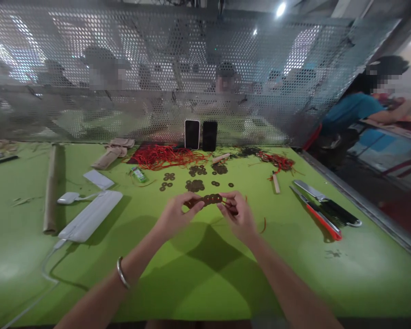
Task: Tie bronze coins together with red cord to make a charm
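In the head view, your left hand (178, 211) and right hand (239, 214) have their fingers closed on opposite ends of a row of dark discs (212, 199), likely to keep it straight; the row runs between your fingertips, over the middle of the counter (192, 292). Loose discs (195, 185) lie just beyond your hands and red cords (164, 157) nearer the far edge, probably for easy reach.

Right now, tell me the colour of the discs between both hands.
The discs look dark brown, best seen in the head view.
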`<state>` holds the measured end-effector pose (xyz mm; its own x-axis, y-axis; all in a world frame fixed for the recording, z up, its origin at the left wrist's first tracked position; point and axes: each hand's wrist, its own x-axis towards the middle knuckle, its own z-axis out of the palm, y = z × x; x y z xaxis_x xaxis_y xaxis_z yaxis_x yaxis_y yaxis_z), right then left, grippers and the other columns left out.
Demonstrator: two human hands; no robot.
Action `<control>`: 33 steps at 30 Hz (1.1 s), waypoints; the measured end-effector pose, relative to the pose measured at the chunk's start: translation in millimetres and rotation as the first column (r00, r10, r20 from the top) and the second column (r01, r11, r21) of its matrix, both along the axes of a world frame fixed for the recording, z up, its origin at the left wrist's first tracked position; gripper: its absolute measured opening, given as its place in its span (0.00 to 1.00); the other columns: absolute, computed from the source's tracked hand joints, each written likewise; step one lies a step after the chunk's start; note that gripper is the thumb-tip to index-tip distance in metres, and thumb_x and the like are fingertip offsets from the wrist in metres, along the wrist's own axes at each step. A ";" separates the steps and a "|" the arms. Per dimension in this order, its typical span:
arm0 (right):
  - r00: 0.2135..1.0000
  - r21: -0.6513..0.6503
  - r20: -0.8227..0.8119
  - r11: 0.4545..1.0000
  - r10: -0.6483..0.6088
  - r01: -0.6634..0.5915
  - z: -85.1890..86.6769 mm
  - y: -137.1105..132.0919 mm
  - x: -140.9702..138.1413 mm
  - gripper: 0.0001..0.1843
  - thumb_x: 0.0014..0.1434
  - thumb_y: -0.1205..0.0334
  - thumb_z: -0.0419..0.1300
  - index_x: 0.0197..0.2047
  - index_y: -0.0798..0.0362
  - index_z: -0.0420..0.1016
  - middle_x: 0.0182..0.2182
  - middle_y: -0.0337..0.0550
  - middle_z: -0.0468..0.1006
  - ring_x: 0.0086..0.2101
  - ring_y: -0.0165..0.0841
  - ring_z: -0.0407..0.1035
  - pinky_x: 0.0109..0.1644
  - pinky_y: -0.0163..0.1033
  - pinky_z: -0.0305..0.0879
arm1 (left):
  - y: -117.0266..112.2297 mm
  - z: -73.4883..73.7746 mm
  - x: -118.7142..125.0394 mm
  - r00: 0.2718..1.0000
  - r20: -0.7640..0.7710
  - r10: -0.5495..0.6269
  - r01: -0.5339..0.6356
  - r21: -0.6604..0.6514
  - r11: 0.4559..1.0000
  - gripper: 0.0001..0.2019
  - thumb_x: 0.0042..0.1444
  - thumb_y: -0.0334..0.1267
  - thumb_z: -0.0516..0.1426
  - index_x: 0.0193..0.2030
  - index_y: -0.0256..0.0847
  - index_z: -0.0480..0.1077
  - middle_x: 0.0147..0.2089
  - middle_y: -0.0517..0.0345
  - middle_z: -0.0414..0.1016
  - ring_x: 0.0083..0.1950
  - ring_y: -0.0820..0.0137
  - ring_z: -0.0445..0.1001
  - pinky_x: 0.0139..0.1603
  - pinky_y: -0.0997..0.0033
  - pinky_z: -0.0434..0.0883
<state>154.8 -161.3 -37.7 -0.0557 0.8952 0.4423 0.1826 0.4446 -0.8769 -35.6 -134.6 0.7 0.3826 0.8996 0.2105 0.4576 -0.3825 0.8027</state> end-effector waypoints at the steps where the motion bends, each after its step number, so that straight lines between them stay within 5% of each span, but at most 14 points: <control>1: 1.000 0.001 0.007 1.000 -0.008 0.008 0.4 0.2 0.4 0.12 0.60 0.59 0.56 0.46 0.54 0.64 0.23 0.32 0.61 0.23 0.24 0.57 0.22 0.28 0.53 | 1.8 -0.4 2.6 0.999 0.034 0.000 0.001 -0.028 1.000 0.11 0.56 0.44 0.55 0.36 0.38 0.72 0.31 0.57 0.75 0.32 0.71 0.71 0.33 0.74 0.67; 9: 0.996 0.012 0.067 0.999 -0.051 0.050 -2.9 1.8 1.1 0.12 0.61 0.59 0.56 0.47 0.53 0.63 0.23 0.34 0.64 0.24 0.25 0.62 0.24 0.29 0.59 | 8.8 -12.1 4.0 0.980 0.198 -0.014 0.061 -0.231 0.971 0.12 0.53 0.46 0.58 0.35 0.38 0.72 0.29 0.59 0.73 0.29 0.74 0.70 0.30 0.78 0.64; 15: 0.987 0.036 0.142 0.997 -0.071 0.067 -6.2 1.7 -0.5 0.11 0.62 0.58 0.55 0.46 0.54 0.63 0.21 0.34 0.64 0.21 0.25 0.60 0.19 0.29 0.56 | 5.7 -13.7 -3.2 0.979 0.193 0.061 -0.002 -0.293 0.956 0.11 0.52 0.44 0.59 0.37 0.40 0.75 0.33 0.56 0.78 0.35 0.70 0.75 0.37 0.74 0.69; 22: 0.991 0.039 0.114 0.997 -0.067 0.063 -5.0 -3.0 -4.7 0.10 0.62 0.60 0.55 0.46 0.53 0.62 0.21 0.34 0.64 0.20 0.25 0.60 0.18 0.28 0.56 | -4.2 -15.3 0.4 0.906 0.385 0.173 0.013 -0.434 0.901 0.10 0.48 0.42 0.63 0.34 0.38 0.75 0.29 0.58 0.78 0.31 0.74 0.75 0.35 0.77 0.70; 27: 0.990 0.022 0.120 0.997 -0.076 0.074 -4.4 -7.1 -8.5 0.08 0.62 0.62 0.54 0.45 0.53 0.62 0.20 0.32 0.63 0.19 0.23 0.57 0.17 0.27 0.52 | -9.1 -16.2 4.2 0.857 0.442 0.264 -0.055 -0.431 0.901 0.11 0.49 0.41 0.63 0.37 0.38 0.74 0.31 0.57 0.78 0.32 0.74 0.75 0.37 0.77 0.71; 33: 0.989 0.018 0.124 0.997 -0.083 0.081 -3.5 -10.2 -11.2 0.08 0.62 0.62 0.54 0.44 0.53 0.61 0.20 0.32 0.63 0.18 0.23 0.57 0.16 0.27 0.51 | -12.8 -20.3 4.5 0.862 0.451 0.230 -0.012 -0.437 0.899 0.11 0.51 0.42 0.61 0.38 0.38 0.72 0.32 0.57 0.78 0.33 0.75 0.74 0.36 0.78 0.69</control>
<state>143.6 -171.5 -41.2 -0.0379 0.8934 0.4476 0.3266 0.4344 -0.8394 -31.1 -147.3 -19.6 0.2129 0.9754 -0.0569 -0.0073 0.0598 0.9982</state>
